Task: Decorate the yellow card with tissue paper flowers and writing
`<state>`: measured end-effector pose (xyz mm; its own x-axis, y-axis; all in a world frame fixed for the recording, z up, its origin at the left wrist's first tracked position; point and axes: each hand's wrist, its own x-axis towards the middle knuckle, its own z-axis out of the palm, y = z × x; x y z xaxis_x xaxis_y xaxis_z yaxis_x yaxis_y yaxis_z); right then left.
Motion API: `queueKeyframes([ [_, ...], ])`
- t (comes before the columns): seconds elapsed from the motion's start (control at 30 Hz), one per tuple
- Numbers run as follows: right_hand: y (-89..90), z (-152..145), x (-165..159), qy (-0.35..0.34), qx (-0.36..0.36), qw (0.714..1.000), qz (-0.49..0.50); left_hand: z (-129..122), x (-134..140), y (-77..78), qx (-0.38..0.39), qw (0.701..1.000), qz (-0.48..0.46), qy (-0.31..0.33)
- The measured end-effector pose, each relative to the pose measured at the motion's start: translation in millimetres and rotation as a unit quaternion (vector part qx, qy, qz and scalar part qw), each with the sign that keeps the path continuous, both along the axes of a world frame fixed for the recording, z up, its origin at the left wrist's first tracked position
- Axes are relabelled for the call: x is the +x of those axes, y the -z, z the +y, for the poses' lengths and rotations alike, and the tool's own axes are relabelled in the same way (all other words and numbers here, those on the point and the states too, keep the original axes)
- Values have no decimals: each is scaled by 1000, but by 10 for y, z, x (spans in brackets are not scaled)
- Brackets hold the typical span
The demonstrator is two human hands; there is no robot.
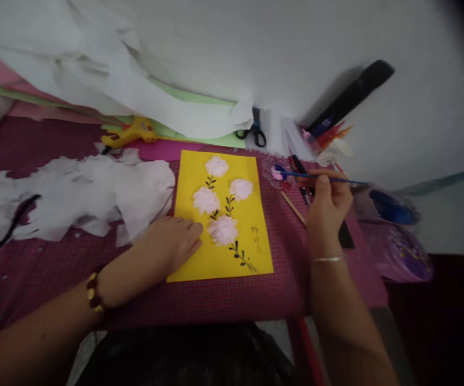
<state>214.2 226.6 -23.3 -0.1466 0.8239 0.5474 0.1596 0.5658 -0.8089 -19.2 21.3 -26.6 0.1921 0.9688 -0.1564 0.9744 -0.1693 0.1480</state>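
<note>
Dark hair fills the bottom edge, and beyond it both forearms reach out over a magenta cutting mat [223,297]. On the near left a wrist wears a bead bracelet [94,292], and the left hand [171,244] lies flat, fingers loose and released, pressing the lower left corner of a yellow card [248,252]. That card sits in the middle of the mat, bearing four pink tissue flowers [222,229] on black painted stems.

To the right, past a thin silver bangle [328,259], the right hand [328,201] pinches a blue paintbrush [324,177] between fingers and thumb. The brush lies nearly level, its tip resting in a small clear palette [275,174] just off the card's top right corner. A wooden stick [293,207] lies beside that hand.

Left of the card spreads torn white tissue paper [95,193]. Farther back lie a yellow glue gun [131,134] and black-handled scissors [253,131], beneath draped white sheets against the wall.
</note>
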Motion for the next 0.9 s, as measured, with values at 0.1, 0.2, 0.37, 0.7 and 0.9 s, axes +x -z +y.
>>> queueKeyframes([
  [0.1,-74,-407,-175,-97,-5,995,13,-13,-4,-1,7,1000,-10,-5],
  [0.2,-65,-704,-301,-186,55,978,-76,-28,-8,-6,15,1000,-18,-2],
  [0.37,17,-783,-385,-281,91,945,-143,-29,0,-8,13,1000,-10,4],
  [0.7,71,-739,-421,-260,50,951,-158,-42,-3,62,43,999,-12,5],
  [0.9,86,-738,-474,-277,69,940,-186,-20,1,42,23,1000,-14,-4],
])
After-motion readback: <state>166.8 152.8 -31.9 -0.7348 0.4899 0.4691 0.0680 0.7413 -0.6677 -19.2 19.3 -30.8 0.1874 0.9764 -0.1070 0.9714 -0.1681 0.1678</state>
